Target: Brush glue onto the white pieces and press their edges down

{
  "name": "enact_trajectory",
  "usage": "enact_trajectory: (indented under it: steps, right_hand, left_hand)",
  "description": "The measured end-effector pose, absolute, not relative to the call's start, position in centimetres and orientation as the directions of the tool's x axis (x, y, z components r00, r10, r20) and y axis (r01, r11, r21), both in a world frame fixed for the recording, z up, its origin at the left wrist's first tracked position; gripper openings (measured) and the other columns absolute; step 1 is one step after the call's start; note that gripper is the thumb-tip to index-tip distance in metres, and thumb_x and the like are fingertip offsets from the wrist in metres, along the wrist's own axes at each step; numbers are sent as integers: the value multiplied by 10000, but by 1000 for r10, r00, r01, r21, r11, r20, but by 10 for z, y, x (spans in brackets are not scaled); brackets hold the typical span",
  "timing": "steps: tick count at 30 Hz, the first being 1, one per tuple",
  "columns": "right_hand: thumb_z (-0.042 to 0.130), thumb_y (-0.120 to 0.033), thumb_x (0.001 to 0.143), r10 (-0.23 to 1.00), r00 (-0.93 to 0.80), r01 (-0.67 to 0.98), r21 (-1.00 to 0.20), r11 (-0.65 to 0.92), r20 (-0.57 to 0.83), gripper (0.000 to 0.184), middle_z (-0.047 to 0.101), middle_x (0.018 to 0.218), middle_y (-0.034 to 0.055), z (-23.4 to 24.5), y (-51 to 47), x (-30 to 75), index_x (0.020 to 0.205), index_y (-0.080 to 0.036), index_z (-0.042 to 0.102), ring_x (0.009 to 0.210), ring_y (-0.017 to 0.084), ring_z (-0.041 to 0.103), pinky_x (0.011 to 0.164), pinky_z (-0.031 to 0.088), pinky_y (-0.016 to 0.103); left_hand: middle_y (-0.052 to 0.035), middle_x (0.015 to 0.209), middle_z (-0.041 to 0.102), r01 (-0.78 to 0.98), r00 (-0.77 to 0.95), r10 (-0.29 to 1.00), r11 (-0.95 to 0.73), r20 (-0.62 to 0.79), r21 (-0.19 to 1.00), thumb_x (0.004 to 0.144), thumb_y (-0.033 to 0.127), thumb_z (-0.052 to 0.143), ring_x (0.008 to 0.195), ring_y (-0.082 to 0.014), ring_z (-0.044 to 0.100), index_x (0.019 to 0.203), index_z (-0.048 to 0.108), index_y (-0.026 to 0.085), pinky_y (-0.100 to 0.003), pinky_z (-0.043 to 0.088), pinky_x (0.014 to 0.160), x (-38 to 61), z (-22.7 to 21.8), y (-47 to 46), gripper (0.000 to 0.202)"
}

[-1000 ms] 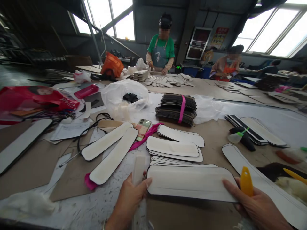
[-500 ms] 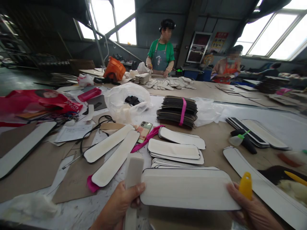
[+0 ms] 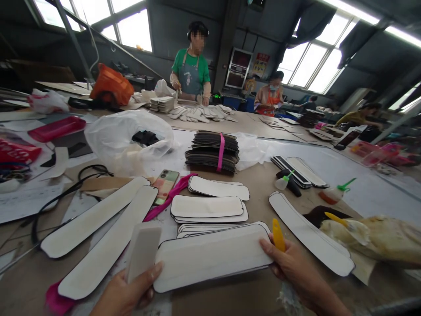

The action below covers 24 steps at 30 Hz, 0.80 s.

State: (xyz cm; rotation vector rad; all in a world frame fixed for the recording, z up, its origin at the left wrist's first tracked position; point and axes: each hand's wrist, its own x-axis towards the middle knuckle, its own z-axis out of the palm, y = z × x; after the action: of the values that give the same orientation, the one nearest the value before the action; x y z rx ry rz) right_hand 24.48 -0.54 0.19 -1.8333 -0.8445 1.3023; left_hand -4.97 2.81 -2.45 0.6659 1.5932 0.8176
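My left hand (image 3: 131,285) is closed on the left end of a long white panel (image 3: 210,256) with rounded corners and a dark edge. The same hand also holds a narrow pale strip (image 3: 144,245) upright against its palm. At the panel's other end, my right hand (image 3: 289,263) pinches the corner and grips a tool with a yellow handle (image 3: 278,235); a whitish, frayed end shows below that hand. The panel tilts up toward the right. Just behind it lie stacks of similar white panels (image 3: 207,206), and two more long panels (image 3: 108,245) rest to the left.
Dark pieces (image 3: 213,151) stand stacked and tied with a pink band. Around them are a clear plastic bag (image 3: 128,136), a phone (image 3: 166,186), squeeze bottles (image 3: 335,193), and a yellowish bag (image 3: 388,239) at right. A co-worker in a green shirt (image 3: 191,66) stands across the table.
The view has swung right, so the surroundings sit farther left. Both hands still hold the panel, whose right end is now higher than its left.
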Motion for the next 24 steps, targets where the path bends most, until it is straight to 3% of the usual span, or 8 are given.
enact_trajectory:
  steps: [3, 16, 21, 24]
  right_hand:
    - [554, -645, 684, 849, 220, 258, -811, -525, -480, 486, 358, 413, -90, 2, 8, 250, 613, -185, 411, 394, 38, 274, 410, 189, 190]
    - [514, -520, 739, 896, 239, 411, -797, -443, -375, 344, 392, 502, -49, 14, 30, 235, 612, -202, 477, 455, 98, 352, 424, 277, 216]
    - [480, -484, 778, 915, 227, 505, -763, -404, -334, 303, 572, 647, 25, 20, 29, 235, 679, -206, 548, 585, 161, 509, 521, 393, 245]
    - [456, -460, 804, 942, 201, 579, -742, -337, -271, 297, 609, 702, 45, 20, 26, 236, 712, -201, 571, 653, 186, 543, 616, 425, 281]
  left_hand:
    - [37, 331, 437, -12, -126, 804, 585, -581, 811, 418, 548, 735, 367, -87, 344, 475, 524, 160, -223, 262, 425, -49, -16, 37, 445]
    - [42, 353, 442, 92, -227, 800, 585, -555, 806, 414, 588, 728, 428, -134, 378, 486, 516, 187, -276, 298, 509, -52, -16, 54, 459]
    - [42, 363, 428, 135, -233, 799, 591, -554, 795, 432, 605, 722, 429, -140, 380, 446, 502, 198, -291, 300, 531, -52, -17, 49, 463]
    - [13, 392, 460, 194, -246, 817, 568, -521, 800, 439, 628, 707, 452, -156, 408, 395, 462, 201, -298, 314, 537, -53, -19, 44, 493]
